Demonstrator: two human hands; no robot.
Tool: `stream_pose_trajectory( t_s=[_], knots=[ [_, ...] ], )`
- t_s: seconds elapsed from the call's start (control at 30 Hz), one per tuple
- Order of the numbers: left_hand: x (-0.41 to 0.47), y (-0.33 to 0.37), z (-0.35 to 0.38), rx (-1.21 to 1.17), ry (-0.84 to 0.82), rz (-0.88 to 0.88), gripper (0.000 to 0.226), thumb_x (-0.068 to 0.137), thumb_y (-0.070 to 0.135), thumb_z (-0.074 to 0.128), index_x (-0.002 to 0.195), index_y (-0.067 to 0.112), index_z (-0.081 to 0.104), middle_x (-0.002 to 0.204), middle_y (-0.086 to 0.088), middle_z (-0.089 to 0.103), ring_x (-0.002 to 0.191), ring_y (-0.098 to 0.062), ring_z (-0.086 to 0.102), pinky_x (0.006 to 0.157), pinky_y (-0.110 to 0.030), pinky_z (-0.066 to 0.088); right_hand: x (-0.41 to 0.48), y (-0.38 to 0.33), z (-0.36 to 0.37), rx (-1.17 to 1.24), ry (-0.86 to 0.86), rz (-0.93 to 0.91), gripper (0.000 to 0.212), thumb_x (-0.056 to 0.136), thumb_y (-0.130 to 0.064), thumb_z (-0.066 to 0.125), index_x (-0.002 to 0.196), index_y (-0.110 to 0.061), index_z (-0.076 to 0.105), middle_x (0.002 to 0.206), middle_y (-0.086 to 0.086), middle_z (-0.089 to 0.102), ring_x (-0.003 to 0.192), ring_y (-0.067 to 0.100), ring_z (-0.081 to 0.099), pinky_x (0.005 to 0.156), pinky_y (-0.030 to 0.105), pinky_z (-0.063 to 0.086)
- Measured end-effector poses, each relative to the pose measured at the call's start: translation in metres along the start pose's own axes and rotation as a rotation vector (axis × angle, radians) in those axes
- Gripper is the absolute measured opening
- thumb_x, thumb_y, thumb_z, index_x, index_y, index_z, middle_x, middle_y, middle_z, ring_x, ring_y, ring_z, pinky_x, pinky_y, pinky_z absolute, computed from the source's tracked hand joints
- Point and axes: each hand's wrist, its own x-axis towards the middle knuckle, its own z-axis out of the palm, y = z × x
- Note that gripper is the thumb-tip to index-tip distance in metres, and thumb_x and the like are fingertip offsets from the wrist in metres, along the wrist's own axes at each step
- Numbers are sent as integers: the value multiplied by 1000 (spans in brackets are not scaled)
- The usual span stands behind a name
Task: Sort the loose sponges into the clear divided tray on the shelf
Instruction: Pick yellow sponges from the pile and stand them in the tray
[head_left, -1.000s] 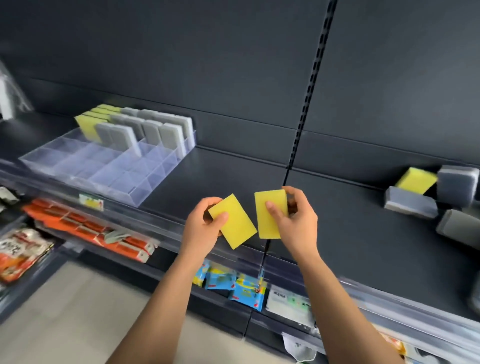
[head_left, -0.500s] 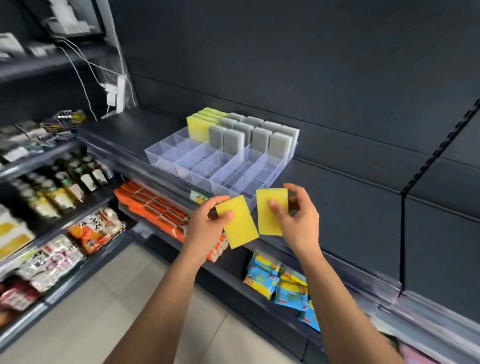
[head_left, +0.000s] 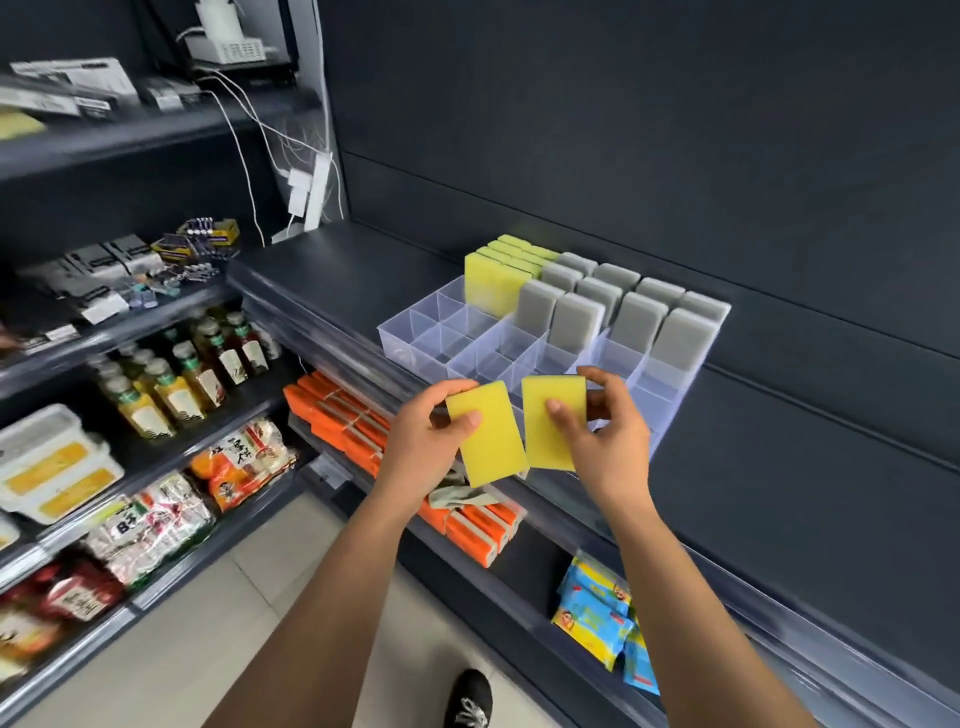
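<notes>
The left hand (head_left: 423, 441) pinches one yellow sponge (head_left: 488, 434) between thumb and fingers, and the right hand (head_left: 605, 441) pinches a second yellow sponge (head_left: 550, 423) the same way, the two held side by side just in front of the clear divided tray (head_left: 415, 332) on the dark shelf (head_left: 332, 270). The tray's back compartments hold upright yellow sponges (head_left: 488, 280) at the left and grey sponges (head_left: 639, 317) to their right. The sponges' inner edges look near touching, though I cannot tell for sure.
</notes>
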Motion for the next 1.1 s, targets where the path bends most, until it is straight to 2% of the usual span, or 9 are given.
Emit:
stream_pose_trajectory(
  t_s=[0.13,0.23,0.37,0.53,0.7,0.83,0.97,1.1],
  knots=[
    [51,0,-17,5,7,32,27,87,15,63,104,37,61,104,7,62,96,-10,59,80,-29,52,42,-3,33,11,4,-31,35,82,-24,72,112,-23,56,84,-14,56,76,0,54,62,12,41],
    [89,3,-30,44,-15,37,27,87,16,64,110,30,62,105,6,63,97,-12,59,84,-37,52,73,-9,54,19,27,-37,37,81,-24,72,114,-22,56,86,-15,56,78,0,53,66,17,43],
    [139,3,-41,89,-40,57,28,86,16,64,108,33,62,104,4,62,98,-17,59,84,-46,53,108,-13,77,0,42,-65,37,81,-24,72,114,-23,56,86,-13,57,78,2,54,67,19,45],
    [182,7,-48,116,-106,71,28,87,13,63,109,30,62,103,6,62,99,-15,58,87,-44,52,142,-16,98,-57,74,-41,37,79,-26,74,111,-22,55,85,1,60,75,16,54,68,32,49],
    [225,8,-59,135,-184,108,30,87,11,63,105,35,60,106,7,61,100,-15,57,87,-42,53,170,-23,114,-160,87,-64,42,79,-26,73,116,-22,55,84,-4,57,77,18,54,71,32,47],
    [265,8,-65,166,-238,181,33,84,8,64,105,32,62,106,5,63,100,-17,59,89,-45,51,191,-30,125,-258,100,-42,36,79,-22,73,112,-21,59,88,-1,58,78,20,53,72,32,47],
    [299,9,-66,263,-300,255,32,84,8,63,108,30,61,111,2,60,101,-17,56,88,-38,49,209,-34,132,-401,76,-13,35,79,-18,73,110,-17,57,99,0,54,79,17,51,75,31,45],
    [323,11,-61,382,-342,339,31,86,6,60,110,26,59,111,4,54,99,-13,51,82,-26,40,223,-34,140,-552,20,41,34,80,-17,71,110,-16,55,104,2,53,82,17,50,75,29,41]
  ],
)
